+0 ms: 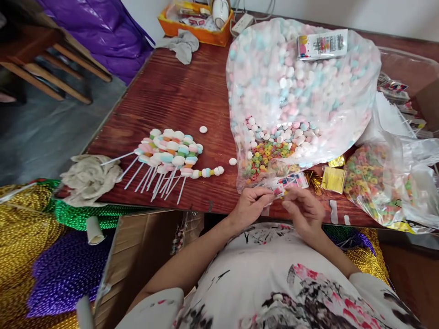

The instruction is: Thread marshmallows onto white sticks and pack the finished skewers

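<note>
At the table's front edge, my left hand (253,204) is closed in a pinch, thumb against forefinger. My right hand (306,211) faces it with curled, slightly blurred fingers drawn together. Whatever thin thing is between the fingertips is too small to make out. Just beyond the hands lies a printed packet (291,182), partly covered by them. Behind it, a large clear plastic bag (295,96) holds pastel round candies, with colourful ring-shaped candies (265,157) at its mouth. Left of the hands, candies threaded on white sticks (168,153) lie in a pile.
Gold twist ties (334,179) and a bag of ring candies (373,178) lie to the right. A crumpled cloth (91,178) is at the left edge. Two loose white candies sit mid-table. An orange box (195,25) stands at the back; shiny bead strands (65,269) are below left.
</note>
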Demonstrator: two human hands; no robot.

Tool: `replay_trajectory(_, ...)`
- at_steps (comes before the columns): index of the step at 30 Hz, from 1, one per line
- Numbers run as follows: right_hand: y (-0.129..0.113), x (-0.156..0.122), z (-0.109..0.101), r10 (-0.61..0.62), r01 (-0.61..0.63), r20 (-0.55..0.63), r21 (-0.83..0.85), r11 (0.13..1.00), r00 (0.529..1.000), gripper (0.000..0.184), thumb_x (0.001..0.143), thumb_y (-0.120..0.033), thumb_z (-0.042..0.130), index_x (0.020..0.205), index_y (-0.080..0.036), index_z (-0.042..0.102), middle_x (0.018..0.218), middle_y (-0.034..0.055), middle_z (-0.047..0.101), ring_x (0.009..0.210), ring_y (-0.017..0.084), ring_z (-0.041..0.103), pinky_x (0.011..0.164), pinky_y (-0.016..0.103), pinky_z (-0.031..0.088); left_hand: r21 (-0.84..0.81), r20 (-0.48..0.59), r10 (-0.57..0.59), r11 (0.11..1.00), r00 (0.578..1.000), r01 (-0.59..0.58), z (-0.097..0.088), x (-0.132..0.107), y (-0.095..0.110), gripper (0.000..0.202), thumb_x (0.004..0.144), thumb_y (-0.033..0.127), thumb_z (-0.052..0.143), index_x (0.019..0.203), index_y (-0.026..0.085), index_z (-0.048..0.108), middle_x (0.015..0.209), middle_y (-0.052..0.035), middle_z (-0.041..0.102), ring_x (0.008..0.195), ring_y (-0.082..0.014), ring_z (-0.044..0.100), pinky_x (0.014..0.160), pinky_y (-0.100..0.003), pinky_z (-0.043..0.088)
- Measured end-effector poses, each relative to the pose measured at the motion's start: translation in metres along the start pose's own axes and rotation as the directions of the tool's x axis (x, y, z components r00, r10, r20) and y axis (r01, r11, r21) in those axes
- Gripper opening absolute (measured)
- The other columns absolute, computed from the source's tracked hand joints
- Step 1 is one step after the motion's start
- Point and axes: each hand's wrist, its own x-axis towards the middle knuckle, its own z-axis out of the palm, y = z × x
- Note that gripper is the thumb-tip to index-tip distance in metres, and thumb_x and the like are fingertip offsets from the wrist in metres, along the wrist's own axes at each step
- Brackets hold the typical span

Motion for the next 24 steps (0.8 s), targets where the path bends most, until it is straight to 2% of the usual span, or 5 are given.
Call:
replay_trajectory(2,-0.007,0.005,-0.003,-0.028,0.027,-0.055,-0.032,0.999,0.998,0.027,0.088,-0.015,0.059,0.113,-0.026,0.064,0.080,0.0029,0.066,0.069,0.016,0.061,0.063,0.031,0.052,0.088,-0.008,0.089,0.992,0.996,-0.088,0.000,0.003,-0.004,0.023,0.081,0.034,0.064,0.074,0.013,0.073,0.064,0.0000,0.058,0.059,-0.0101,0.047,0.055,-0.022,0.038)
replay_trajectory(9,0.007,0.014,0.015,-0.353,0.410,0.222,-0.329,0.851,0.909,0.046,0.085,-0.003,0.046,0.122,-0.025,0.062,0.088,0.0069,0.067,0.079,0.018,0.062,0.066,0.030,0.053,0.139,0.000,0.293,0.947,0.956,-0.290,0.000,0.006,-0.008,0.034,0.087,0.034,0.059,0.061,0.014,0.063,0.063,-0.0003,0.055,0.063,-0.0117,0.047,0.063,-0.024,0.039)
replay_trajectory(12,0.014,0.006,0.015,-0.336,0.404,0.236,-0.376,0.834,0.912,0.055,0.083,0.000,0.045,0.130,-0.026,0.058,0.088,0.0067,0.065,0.080,0.018,0.060,0.066,0.030,0.052,0.101,-0.008,0.239,0.966,0.971,-0.237,-0.004,0.003,-0.011,0.026,0.087,0.030,0.056,0.072,0.014,0.069,0.070,-0.0013,0.059,0.067,-0.0119,0.049,0.063,-0.023,0.041)
replay_trajectory(19,0.016,0.005,0.008,-0.235,0.327,0.296,-0.315,0.891,0.926,0.060,0.083,0.001,0.042,0.133,-0.029,0.058,0.083,0.0033,0.059,0.075,0.016,0.056,0.064,0.028,0.050,-0.083,0.046,0.039,0.996,0.998,-0.035,-0.008,-0.002,-0.011,0.027,0.081,0.031,0.057,0.059,0.015,0.058,0.057,0.0025,0.044,0.054,-0.0085,0.039,0.049,-0.020,0.033)
replay_trajectory(24,0.021,0.004,0.013,-0.204,0.294,0.298,-0.300,0.908,0.933,0.054,0.085,-0.002,0.044,0.131,-0.027,0.059,0.083,0.0035,0.060,0.073,0.015,0.057,0.063,0.027,0.051,-0.005,0.040,0.123,0.992,0.992,-0.123,-0.011,-0.008,-0.009,0.024,0.082,0.028,0.058,0.062,0.015,0.062,0.062,0.0017,0.051,0.059,-0.0096,0.046,0.057,-0.022,0.039)
